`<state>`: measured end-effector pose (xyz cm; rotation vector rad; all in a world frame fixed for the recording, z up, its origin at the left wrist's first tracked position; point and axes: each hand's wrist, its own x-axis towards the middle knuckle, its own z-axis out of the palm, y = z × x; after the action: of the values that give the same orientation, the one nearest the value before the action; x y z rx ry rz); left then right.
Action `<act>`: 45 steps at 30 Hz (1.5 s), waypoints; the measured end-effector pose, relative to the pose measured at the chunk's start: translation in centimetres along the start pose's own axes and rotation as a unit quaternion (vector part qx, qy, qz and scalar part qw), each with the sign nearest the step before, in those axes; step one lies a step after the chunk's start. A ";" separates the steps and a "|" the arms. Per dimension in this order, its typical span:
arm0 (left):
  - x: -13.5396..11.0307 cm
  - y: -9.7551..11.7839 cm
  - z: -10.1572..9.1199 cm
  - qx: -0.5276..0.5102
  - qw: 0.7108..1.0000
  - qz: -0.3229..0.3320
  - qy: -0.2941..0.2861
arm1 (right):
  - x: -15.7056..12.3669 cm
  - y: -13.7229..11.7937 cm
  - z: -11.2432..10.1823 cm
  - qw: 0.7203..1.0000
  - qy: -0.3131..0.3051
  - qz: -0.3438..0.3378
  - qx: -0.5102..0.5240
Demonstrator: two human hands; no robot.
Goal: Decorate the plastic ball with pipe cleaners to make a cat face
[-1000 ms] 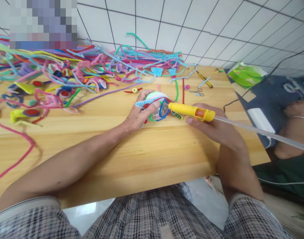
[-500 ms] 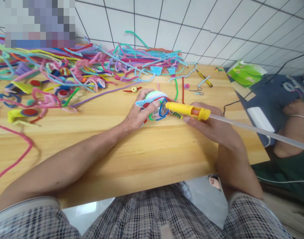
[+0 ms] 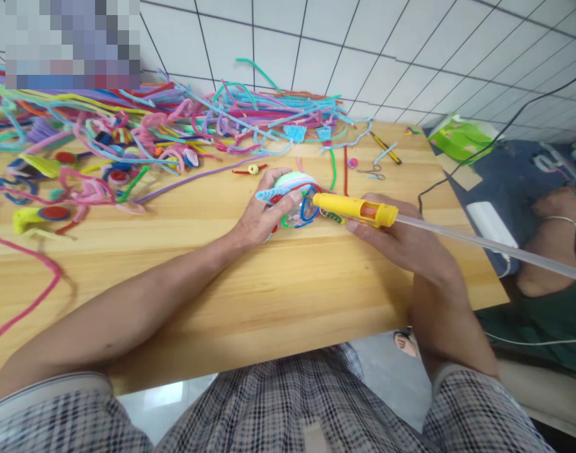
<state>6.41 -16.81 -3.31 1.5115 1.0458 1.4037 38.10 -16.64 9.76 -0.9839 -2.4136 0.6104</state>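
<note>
— While the pipe cleaners (image 3: pixel 127 132) sprawl over the table's (image 3: pixel 269 296) far left, well apart from us, where's the ball (image 3: pixel 294 184)?
— Mid-table. Our left hand (image 3: pixel 262 217) is closed round it from the left, thumb on the near side. Likely pinning it: round thing, would roll.
— Right side?
— Our glue gun (image 3: pixel 354 209) lies near flat, nozzle touching the ball's blue loop. Our right hand (image 3: pixel 401 242) wraps its rear, finger along the underside; low grip, we'd say for a steady tip. Its glue stick (image 3: pixel 481 246) juts out the back, past the table edge.
— Else?
— The scissors (image 3: pixel 370 173) lie just beyond the gun, in reach. Green pack (image 3: pixel 460 139) past the far right corner. Another person (image 3: pixel 552 296) sits off right, apart from our hands.
</note>
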 end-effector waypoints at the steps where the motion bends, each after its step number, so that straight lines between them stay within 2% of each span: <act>1: 0.0 0.0 0.0 0.001 1.000 -0.002 -0.001 | 0.0 0.0 0.0 1.000 -0.001 0.001 0.002; 15: 0.1 0.1 0.0 0.009 1.000 -0.001 -0.020 | 0.0 -0.1 0.2 1.000 0.015 -0.004 -0.001; 24: 0.0 0.0 0.3 -0.022 1.000 -0.003 -0.001 | 0.1 -0.5 0.1 1.000 0.007 0.021 -0.005; 32: 0.0 0.7 0.3 -0.019 1.000 -0.020 -0.002 | 0.0 -0.3 0.4 1.000 0.014 0.012 -0.001; 37: 0.1 0.2 0.4 -0.022 1.000 -0.012 0.013 | -0.1 -0.3 0.5 1.000 0.024 0.011 -0.007; 45: 0.2 0.0 0.3 -0.019 1.000 -0.005 0.003 | 0.0 -0.5 0.3 1.000 0.019 0.018 -0.009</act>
<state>6.71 -16.66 -3.25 1.4737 1.0235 1.4134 37.71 -17.02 9.83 -1.0393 -2.3768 0.5784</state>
